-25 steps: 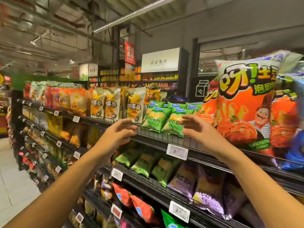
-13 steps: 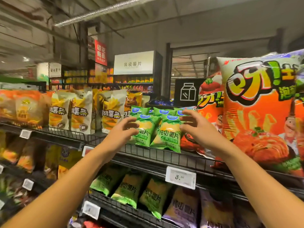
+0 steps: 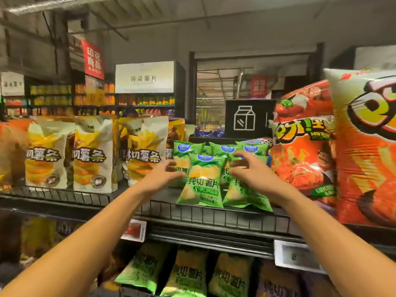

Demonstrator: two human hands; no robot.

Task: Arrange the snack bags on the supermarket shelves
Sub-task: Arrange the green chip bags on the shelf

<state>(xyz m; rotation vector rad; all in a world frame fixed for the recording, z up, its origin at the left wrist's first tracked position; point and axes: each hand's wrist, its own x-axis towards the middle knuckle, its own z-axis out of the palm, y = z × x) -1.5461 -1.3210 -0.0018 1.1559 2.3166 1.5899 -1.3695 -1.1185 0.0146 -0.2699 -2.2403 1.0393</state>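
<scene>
Head view: both arms reach forward and up to the top wire-fronted shelf (image 3: 214, 213), where a cluster of small green chip bags (image 3: 203, 181) stands upright between the white-and-yellow fry bags (image 3: 92, 155) on the left and the large orange bags (image 3: 304, 159) on the right. The left hand (image 3: 162, 176) is at the left side of the front green bag, fingers spread and slightly bent; motion blur on the fingertips prevents confirming contact with the bag. The right hand (image 3: 250, 170) is at the right side of the same cluster, fingers splayed and curved, in front of a second green bag; whether it touches that bag cannot be determined. The two hands are apart, one on each side of the front bag, and neither is closed around anything. The rear green bags are mostly hidden behind the front ones; only their blue-labelled tops show. The nearest orange bag (image 3: 368, 146) is cut off by the right frame edge. On the lower shelf, more green bags (image 3: 186, 275) are dim and blurred, and the purple bags (image 3: 276, 281) beside them are cut off at the bottom. A price tag (image 3: 297, 257) on the shelf rail is unreadable. A white overhead sign (image 3: 144, 77) and a black milk-carton sign (image 3: 246, 118) stand behind the shelf.
</scene>
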